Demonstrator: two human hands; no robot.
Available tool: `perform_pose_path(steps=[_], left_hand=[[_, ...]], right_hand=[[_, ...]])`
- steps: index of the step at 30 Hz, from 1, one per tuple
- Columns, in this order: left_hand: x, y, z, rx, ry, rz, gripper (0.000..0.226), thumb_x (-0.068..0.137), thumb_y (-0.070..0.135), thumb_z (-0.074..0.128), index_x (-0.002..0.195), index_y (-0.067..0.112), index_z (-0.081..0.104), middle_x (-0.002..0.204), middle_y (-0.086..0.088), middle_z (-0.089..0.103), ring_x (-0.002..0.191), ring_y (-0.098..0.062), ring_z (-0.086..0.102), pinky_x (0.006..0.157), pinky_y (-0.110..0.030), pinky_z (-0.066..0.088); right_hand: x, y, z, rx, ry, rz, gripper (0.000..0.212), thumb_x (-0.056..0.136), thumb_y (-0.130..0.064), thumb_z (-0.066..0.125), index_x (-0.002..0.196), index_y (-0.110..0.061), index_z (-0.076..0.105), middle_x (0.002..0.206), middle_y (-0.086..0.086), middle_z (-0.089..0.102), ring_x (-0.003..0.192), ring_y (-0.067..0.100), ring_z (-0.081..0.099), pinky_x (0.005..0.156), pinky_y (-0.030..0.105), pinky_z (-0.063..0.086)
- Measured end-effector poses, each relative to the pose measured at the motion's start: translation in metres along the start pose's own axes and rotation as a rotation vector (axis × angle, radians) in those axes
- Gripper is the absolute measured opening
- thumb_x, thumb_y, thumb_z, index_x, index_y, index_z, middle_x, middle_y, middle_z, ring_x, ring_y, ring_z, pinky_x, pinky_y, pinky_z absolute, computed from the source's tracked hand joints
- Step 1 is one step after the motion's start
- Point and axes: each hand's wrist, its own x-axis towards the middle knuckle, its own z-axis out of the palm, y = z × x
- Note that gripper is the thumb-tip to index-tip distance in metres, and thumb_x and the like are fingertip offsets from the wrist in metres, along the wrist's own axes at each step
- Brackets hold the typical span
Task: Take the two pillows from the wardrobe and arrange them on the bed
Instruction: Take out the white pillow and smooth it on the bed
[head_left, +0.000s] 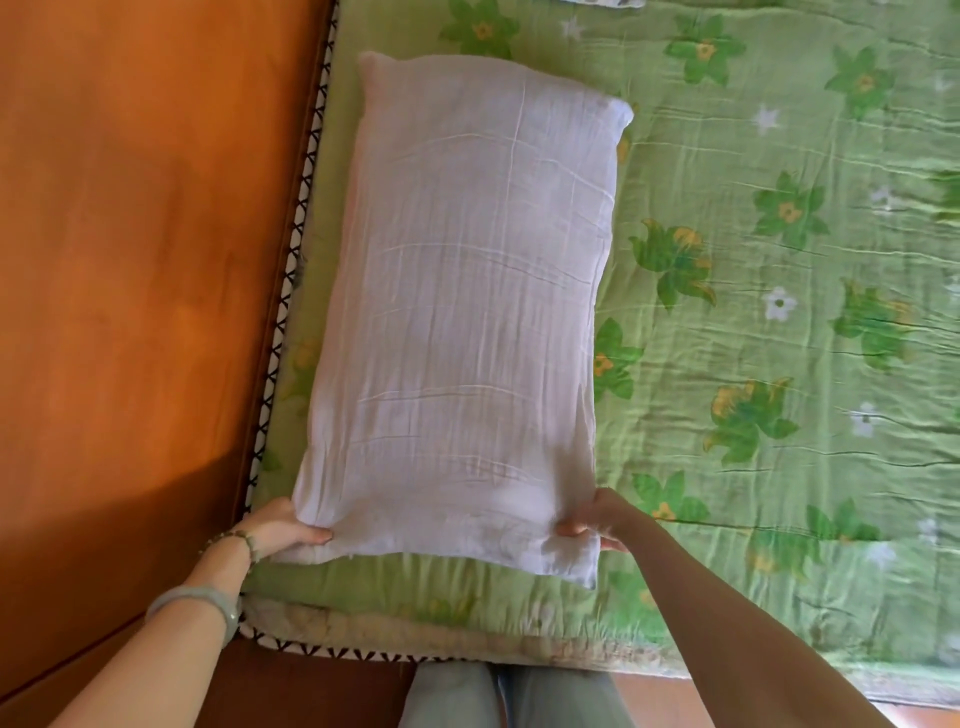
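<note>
Head view: we looked straight down on the pillow (457, 322), white and creased, lying on the green flowered bedsheet (779, 312).
Pillow place: it lay close along the orange-brown headboard (130, 260), on the strip of sheet just inside the mattress edging (291, 291).
Long axis: it ran away from us, near end at our hands, far end up the frame, roughly parallel to the headboard.
Left hand (283, 530): we had it closed on the near left corner, thumb on top of the fabric, fingers tucked beneath.
Right hand (597, 519): we had it pinching the near edge close to the right corner, with a flap of the case hanging loose below it.
Nearer hand: neither; both sat at the same short end, so the whole length lay ahead of the grip.
Second pillow: we could not say; only a pale scrap showed at the top edge.
Judged next move: any squaring-up would swing or slide the far end from this near end.
</note>
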Motion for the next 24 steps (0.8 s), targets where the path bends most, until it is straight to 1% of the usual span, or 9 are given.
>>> perform_pose_path(steps=[5, 8, 9, 11, 13, 16, 19, 21, 24], left_hand=[[0.002, 0.004, 0.013, 0.183, 0.075, -0.022, 0.067, 0.07, 0.03, 0.081, 0.128, 0.012, 0.054, 0.121, -0.009, 0.063, 0.107, -0.024, 0.06, 0.09, -0.032, 0.05], [-0.006, 0.01, 0.006, 0.226, 0.051, -0.176, 0.107, 0.071, 0.032, 0.08, 0.152, 0.01, 0.015, 0.149, -0.015, 0.037, 0.129, -0.031, 0.046, 0.099, -0.037, 0.046], [-0.012, 0.017, 0.005, 0.264, 0.123, -0.212, 0.108, 0.075, 0.035, 0.077, 0.153, 0.01, 0.006, 0.154, -0.016, 0.026, 0.135, -0.033, 0.038, 0.104, -0.042, 0.043], [-0.021, 0.039, 0.013, 0.39, 0.552, -0.011, 0.081, 0.085, 0.039, 0.065, 0.147, 0.007, 0.024, 0.148, -0.021, 0.036, 0.131, -0.037, 0.042, 0.101, -0.054, 0.042], [-0.024, 0.071, 0.039, 0.412, 0.908, 0.384, 0.061, 0.091, 0.031, 0.058, 0.141, 0.002, 0.036, 0.142, -0.024, 0.046, 0.128, -0.039, 0.048, 0.103, -0.056, 0.04], [-0.011, 0.115, 0.077, 0.545, 0.88, 0.785, 0.055, 0.093, 0.032, 0.046, 0.143, 0.009, 0.044, 0.149, -0.021, 0.04, 0.137, -0.039, 0.039, 0.114, -0.055, 0.023], [0.021, 0.102, 0.076, 0.733, 0.667, 0.683, 0.059, 0.094, 0.045, 0.033, 0.146, 0.02, 0.04, 0.153, -0.014, 0.035, 0.14, -0.037, 0.035, 0.112, -0.06, 0.025], [0.04, 0.063, 0.058, 0.816, 0.63, 0.565, 0.067, 0.094, 0.058, 0.023, 0.151, 0.023, 0.029, 0.158, -0.012, 0.026, 0.145, -0.033, 0.025, 0.115, -0.059, 0.017], [0.04, 0.021, 0.024, 0.809, 0.643, 0.425, 0.075, 0.094, 0.066, 0.014, 0.152, 0.021, 0.026, 0.159, -0.015, 0.02, 0.146, -0.036, 0.02, 0.116, -0.059, 0.012]], right_hand=[[-0.004, 0.004, 0.01, -0.072, 0.199, -0.035, 0.042, 0.073, 0.004, 0.065, 0.114, 0.012, 0.057, 0.102, 0.019, 0.064, 0.093, 0.032, 0.061, 0.076, 0.036, 0.052], [-0.017, -0.011, 0.015, -0.162, 0.653, -0.182, 0.046, 0.072, -0.002, 0.056, 0.117, -0.002, 0.049, 0.118, 0.02, 0.055, 0.108, 0.037, 0.053, 0.084, 0.042, 0.047], [-0.022, -0.017, 0.02, -0.247, 0.819, -0.291, 0.054, 0.071, -0.003, 0.058, 0.123, -0.005, 0.046, 0.128, 0.021, 0.049, 0.115, 0.039, 0.048, 0.091, 0.045, 0.044], [-0.033, -0.036, 0.044, -0.475, 0.982, -0.601, 0.064, 0.075, -0.012, 0.064, 0.135, -0.008, 0.045, 0.144, 0.027, 0.038, 0.131, 0.044, 0.037, 0.104, 0.053, 0.035], [-0.036, -0.057, 0.084, -0.682, 0.887, -0.916, 0.063, 0.081, -0.023, 0.061, 0.141, -0.013, 0.045, 0.149, 0.027, 0.033, 0.138, 0.044, 0.03, 0.109, 0.059, 0.025], [-0.017, -0.072, 0.129, -0.981, 0.682, -1.078, 0.055, 0.09, -0.035, 0.048, 0.143, -0.021, 0.041, 0.15, 0.019, 0.036, 0.138, 0.039, 0.033, 0.108, 0.061, 0.03], [0.019, -0.054, 0.104, -1.091, 0.617, -0.965, 0.057, 0.093, -0.048, 0.039, 0.146, -0.026, 0.035, 0.154, 0.015, 0.028, 0.14, 0.039, 0.028, 0.111, 0.061, 0.019], [0.031, -0.023, 0.061, -1.165, 0.621, -0.804, 0.063, 0.091, -0.059, 0.03, 0.148, -0.033, 0.024, 0.157, 0.011, 0.018, 0.143, 0.037, 0.021, 0.112, 0.062, 0.012], [0.019, -0.002, 0.009, -1.129, 0.72, -0.638, 0.068, 0.086, -0.062, 0.031, 0.143, -0.028, 0.041, 0.151, 0.017, 0.035, 0.136, 0.042, 0.036, 0.105, 0.068, 0.027]])
